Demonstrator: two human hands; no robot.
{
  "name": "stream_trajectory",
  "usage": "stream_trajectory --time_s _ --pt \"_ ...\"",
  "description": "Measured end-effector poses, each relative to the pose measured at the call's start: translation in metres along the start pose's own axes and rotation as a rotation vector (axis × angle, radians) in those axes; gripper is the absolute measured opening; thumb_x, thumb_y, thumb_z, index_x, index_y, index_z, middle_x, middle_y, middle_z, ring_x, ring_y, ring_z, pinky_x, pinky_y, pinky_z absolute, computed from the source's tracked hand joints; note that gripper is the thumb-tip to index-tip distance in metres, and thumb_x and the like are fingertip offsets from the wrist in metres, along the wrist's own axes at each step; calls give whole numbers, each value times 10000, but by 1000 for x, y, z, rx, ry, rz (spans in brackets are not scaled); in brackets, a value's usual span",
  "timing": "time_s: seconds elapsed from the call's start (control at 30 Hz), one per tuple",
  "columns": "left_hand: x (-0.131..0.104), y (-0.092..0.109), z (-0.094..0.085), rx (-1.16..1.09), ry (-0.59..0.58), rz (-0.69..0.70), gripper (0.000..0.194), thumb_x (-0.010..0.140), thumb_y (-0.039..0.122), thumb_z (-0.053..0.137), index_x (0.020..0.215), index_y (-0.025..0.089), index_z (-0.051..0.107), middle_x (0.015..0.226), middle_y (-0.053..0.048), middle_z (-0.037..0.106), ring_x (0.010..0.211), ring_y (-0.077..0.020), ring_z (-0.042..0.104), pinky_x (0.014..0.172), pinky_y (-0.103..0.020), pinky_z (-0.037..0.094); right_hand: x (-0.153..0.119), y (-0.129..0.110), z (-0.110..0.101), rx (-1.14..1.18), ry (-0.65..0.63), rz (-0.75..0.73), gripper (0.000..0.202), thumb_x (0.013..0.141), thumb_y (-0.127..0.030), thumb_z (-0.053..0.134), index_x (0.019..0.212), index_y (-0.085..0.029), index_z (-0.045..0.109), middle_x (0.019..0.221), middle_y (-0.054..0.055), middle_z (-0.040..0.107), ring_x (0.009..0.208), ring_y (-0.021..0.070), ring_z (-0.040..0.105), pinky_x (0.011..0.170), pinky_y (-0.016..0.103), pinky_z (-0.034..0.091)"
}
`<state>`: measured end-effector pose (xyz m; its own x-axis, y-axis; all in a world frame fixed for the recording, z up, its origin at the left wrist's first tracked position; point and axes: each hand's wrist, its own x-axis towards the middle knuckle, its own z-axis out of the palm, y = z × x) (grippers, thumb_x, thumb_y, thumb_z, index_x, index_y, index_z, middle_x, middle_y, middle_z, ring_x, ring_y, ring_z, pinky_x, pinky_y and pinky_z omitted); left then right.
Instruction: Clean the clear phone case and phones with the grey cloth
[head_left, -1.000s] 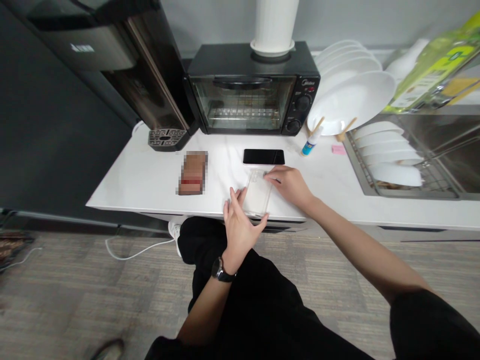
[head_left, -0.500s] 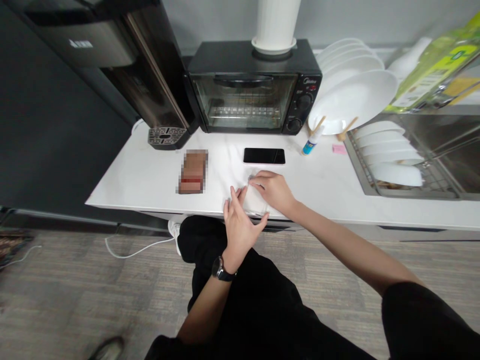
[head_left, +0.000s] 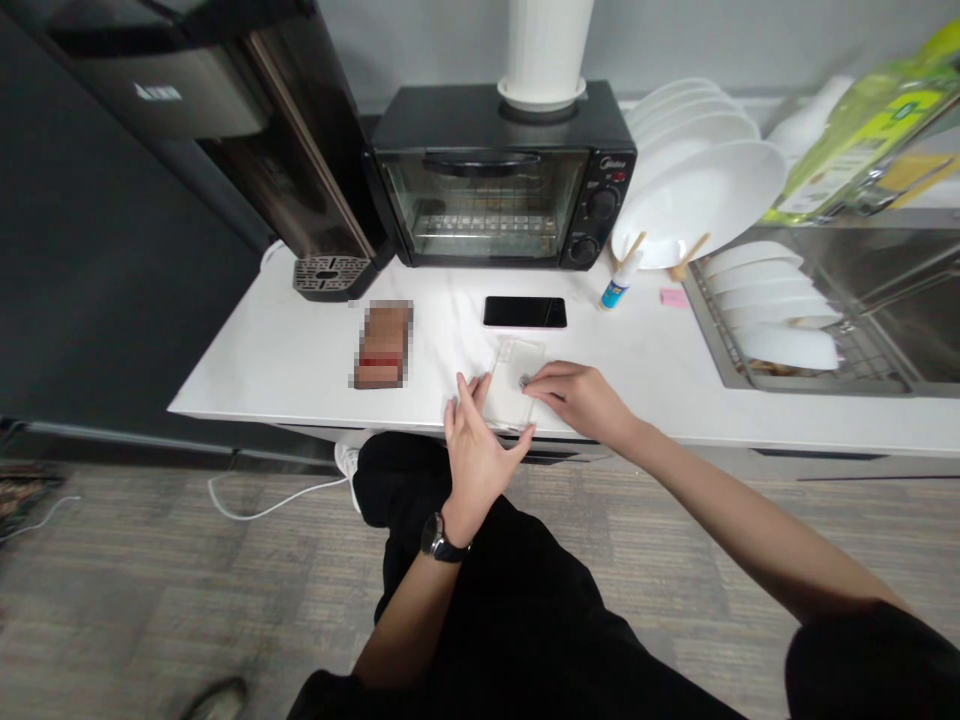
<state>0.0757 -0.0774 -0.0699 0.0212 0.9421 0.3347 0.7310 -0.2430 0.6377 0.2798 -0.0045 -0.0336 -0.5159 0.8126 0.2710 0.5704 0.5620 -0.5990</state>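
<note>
A see-through rectangular case (head_left: 515, 375), resembling a clear phone case, lies flat at the counter's front edge. My left hand (head_left: 480, 450) spans its near end, thumb at the lower right corner and fingers along the left side, holding it against the counter. Over the case's right side, my right hand (head_left: 581, 395) is closed in a pinch. A small grey wad (head_left: 524, 381) sticks out at its fingertips; its material is too small to make out. Just behind the case rests a black-screened phone (head_left: 525, 312).
A pixelated brown item (head_left: 384, 345) lies to the left on the counter (head_left: 247, 360). Behind stand a toaster oven (head_left: 495, 200) and a drink dispenser (head_left: 300, 170). To the right are a small blue-labelled bottle (head_left: 616, 287), a pink slip (head_left: 673, 297), racked plates (head_left: 697, 195) and a sink (head_left: 720, 360).
My right hand has slid right and towards me, from the case's far end to its right side, with the grey wad in its pinch. My left hand has stayed in place.
</note>
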Motion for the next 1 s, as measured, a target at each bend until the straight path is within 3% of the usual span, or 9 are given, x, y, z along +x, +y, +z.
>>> stream_trajectory --time_s 0.23,0.47,0.57,0.67,0.8,1.0 --pt "1 1 0 18 11 -1 1387 926 352 856 1792 268 -224 1719 -191 585 1629 -412 523 1355 -751 370 43 21 -1 -226 81 172 252 1070 -143 655 1048 -206 898 1123 107 849 1076 249 784 990 335 577" --pt "0 0 1 19 -3 -6 1346 939 368 845 1797 250 -184 1730 -195 571 1642 -405 505 1374 -720 346 64 16 21 -227 141 179 315 1084 -153 606 1059 -277 894 1132 78 845 1055 269 795 972 359 602" --pt "0 -1 1 20 -1 -1 1363 946 378 842 1794 235 -216 1735 -201 564 1647 -410 496 1381 -729 332 62 11 22 -155 118 141 286 1076 -130 630 1066 -243 893 1128 86 854 1061 257 799 982 342 598" --pt "0 -1 1 6 8 5 1420 935 396 856 1783 306 -280 1739 -175 560 1641 -412 504 1382 -743 345 56 5 23 -106 73 88 232 1074 -143 674 1075 -214 895 1114 87 862 1061 241 801 990 328 601" --pt "-1 -1 1 4 8 1 1445 932 389 859 1767 324 -319 1713 -175 585 1637 -420 510 1371 -771 359 45 -7 30 -17 25 18 246 1086 -159 664 1078 -238 897 1096 73 868 1042 238 810 988 344 626" --pt "-1 -3 2 4 -12 -8 1474 869 237 863 1770 316 -301 1728 -192 563 1647 -427 496 1371 -786 344 19 -30 31 105 -90 -104 299 1097 -180 642 1056 -333 896 1099 21 876 1035 213 828 1006 325 660"
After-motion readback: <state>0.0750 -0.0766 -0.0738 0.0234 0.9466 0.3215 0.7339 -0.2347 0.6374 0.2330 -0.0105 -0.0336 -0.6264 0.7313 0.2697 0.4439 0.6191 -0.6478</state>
